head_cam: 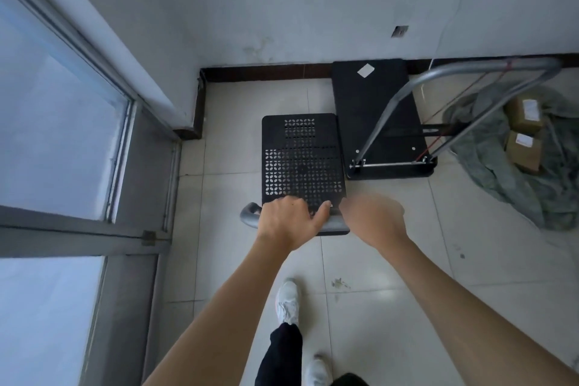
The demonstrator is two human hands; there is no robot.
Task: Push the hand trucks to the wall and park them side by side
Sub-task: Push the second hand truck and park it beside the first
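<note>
A hand truck with a perforated black deck (pixel 302 157) stands on the tiled floor, its front edge a short way from the wall. My left hand (pixel 289 218) is wrapped over its grey handle bar (pixel 333 224). My right hand (pixel 372 219) is blurred at the bar's right end, and its grip is unclear. To the right and touching the first truck, a second hand truck with a solid black deck (pixel 372 110) sits with its front edge at the baseboard. Its silver handle (pixel 470 72) leans to the right.
A window with a grey frame (pixel 125 147) and a white wall pillar (pixel 131 50) close off the left. A dark baseboard (pixel 266 72) runs along the far wall. A grey-green cloth (pixel 501 172) with cardboard boxes (pixel 524 150) lies at the right. My white shoes (pixel 288 301) are below.
</note>
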